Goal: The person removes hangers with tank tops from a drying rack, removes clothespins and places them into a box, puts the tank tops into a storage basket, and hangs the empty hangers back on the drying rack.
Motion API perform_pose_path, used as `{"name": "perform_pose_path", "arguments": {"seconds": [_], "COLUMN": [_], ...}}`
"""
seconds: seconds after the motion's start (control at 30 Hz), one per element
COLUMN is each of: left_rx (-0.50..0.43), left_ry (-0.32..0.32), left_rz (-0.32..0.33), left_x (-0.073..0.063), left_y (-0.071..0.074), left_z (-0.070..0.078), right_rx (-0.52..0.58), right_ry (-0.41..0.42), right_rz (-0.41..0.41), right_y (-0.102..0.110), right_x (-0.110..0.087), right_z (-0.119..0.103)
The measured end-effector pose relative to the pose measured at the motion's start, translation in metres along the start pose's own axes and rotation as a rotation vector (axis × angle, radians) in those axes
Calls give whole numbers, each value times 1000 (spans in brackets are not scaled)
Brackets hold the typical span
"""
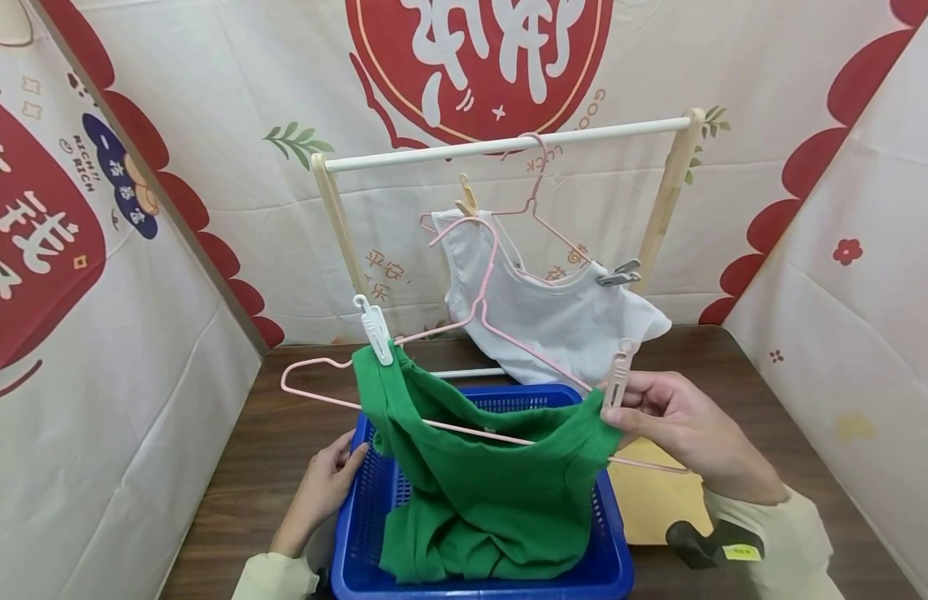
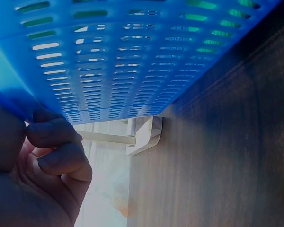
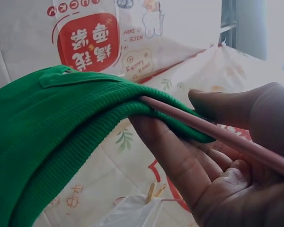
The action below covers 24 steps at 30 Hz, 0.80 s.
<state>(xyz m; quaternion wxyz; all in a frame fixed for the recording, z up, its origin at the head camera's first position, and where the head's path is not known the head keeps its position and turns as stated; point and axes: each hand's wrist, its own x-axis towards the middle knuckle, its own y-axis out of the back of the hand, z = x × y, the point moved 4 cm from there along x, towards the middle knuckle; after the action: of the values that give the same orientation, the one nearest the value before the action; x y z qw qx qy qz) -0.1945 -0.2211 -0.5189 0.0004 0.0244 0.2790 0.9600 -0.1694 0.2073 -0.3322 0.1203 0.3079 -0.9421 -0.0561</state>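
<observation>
A green sleeveless top [image 1: 501,483] hangs on a pink hanger [image 1: 535,354] over a blue plastic basket [image 1: 347,533], its lower part inside the basket. A white clothespin [image 1: 376,329] clips its left shoulder to the hanger; a pale clothespin [image 1: 618,377] stands at the right shoulder. My right hand [image 1: 677,425] pinches that right shoulder between thumb and fingers, just beside the pale clothespin. In the right wrist view the hanger's arm [image 3: 217,132] runs out of the ribbed armhole past the palm. My left hand [image 1: 325,487] grips the basket's left rim, fingers curled.
Behind the basket stands a rack with a white rail [image 1: 501,148] and wooden posts. A white top [image 1: 539,325] hangs there on another pink hanger, clipped by a yellow clothespin [image 1: 467,197] and a grey one [image 1: 620,273]. A yellow sheet [image 1: 655,500] lies right of the basket.
</observation>
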Motion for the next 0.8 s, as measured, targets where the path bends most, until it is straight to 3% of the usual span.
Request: {"name": "perform_pose_path", "arguments": {"seconds": [0.27,0.5,0.8], "left_rx": [-6,0,-5], "left_ry": [0,-10,-18], "left_rz": [-5,0,1], "left_x": [0,0,1], "left_y": [0,0,-1], "left_z": [0,-1,0], "right_rx": [4,52,45], "right_ry": [33,127,101], "right_rz": [-13,-61,-45], "right_y": [2,1,6], "right_x": [5,10,14], "right_z": [12,23,38]}}
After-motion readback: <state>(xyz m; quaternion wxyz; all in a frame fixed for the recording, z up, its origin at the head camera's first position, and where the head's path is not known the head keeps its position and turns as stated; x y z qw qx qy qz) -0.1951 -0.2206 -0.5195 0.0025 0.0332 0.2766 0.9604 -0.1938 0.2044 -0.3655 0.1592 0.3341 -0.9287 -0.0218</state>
